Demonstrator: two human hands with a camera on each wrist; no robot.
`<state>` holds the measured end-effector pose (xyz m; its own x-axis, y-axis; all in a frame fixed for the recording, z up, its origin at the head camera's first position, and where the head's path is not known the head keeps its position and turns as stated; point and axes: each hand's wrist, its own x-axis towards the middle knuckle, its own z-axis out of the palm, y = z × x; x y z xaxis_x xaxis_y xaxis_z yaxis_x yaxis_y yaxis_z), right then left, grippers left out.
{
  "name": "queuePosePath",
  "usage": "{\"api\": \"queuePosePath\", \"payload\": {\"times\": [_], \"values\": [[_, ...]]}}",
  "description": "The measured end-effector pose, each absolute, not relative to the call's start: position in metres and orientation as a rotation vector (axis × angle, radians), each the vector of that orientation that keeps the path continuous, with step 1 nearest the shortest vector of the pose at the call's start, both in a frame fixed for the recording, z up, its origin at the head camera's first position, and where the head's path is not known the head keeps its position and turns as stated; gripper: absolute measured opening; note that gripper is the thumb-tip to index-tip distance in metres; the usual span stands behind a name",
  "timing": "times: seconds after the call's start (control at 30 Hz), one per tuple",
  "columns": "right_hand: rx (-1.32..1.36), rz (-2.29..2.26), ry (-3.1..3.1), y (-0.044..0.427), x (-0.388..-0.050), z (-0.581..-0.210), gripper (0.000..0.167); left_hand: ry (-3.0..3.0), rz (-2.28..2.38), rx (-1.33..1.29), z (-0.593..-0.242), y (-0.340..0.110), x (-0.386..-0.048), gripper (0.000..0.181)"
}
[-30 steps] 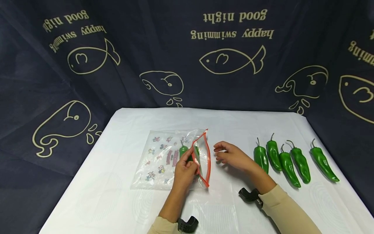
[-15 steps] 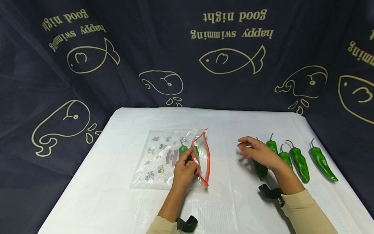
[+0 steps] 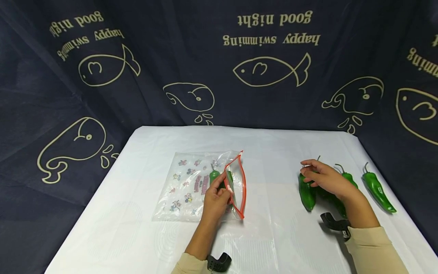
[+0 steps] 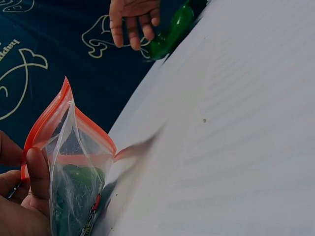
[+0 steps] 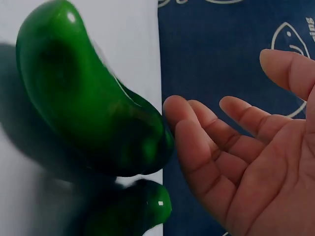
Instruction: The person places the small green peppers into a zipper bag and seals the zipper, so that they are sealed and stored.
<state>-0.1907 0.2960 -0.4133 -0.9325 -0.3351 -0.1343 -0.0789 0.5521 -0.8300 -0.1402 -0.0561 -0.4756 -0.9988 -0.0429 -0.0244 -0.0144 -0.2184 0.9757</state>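
Some peppers [image 3: 307,195] — half-hidden (right hand [image 3: 324,177])

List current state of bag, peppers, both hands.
Zip bag: unzipped, red-edged mouth spread open.
Bagged green pepper: inside, partly hidden by the left hand.
Loose green peppers: lying outside the bag on the white cloth, some partly hidden by the right hand.
Left hand: pinching the bag's red edge.
Right hand: at the loose peppers, no grip visible.

head cam forward-down; wrist cams close; peppers [image 3: 307,195] shared
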Motion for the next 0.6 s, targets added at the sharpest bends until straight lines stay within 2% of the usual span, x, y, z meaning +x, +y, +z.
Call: {"api": "queuePosePath", "payload": {"times": [0.6], "values": [[-0.246,-1.146,2.657,0.313,-0.188,-0.418,0.058,-1.948,-2.451,0.068,-0.475,-0.056,-0.140,0.067]]}}
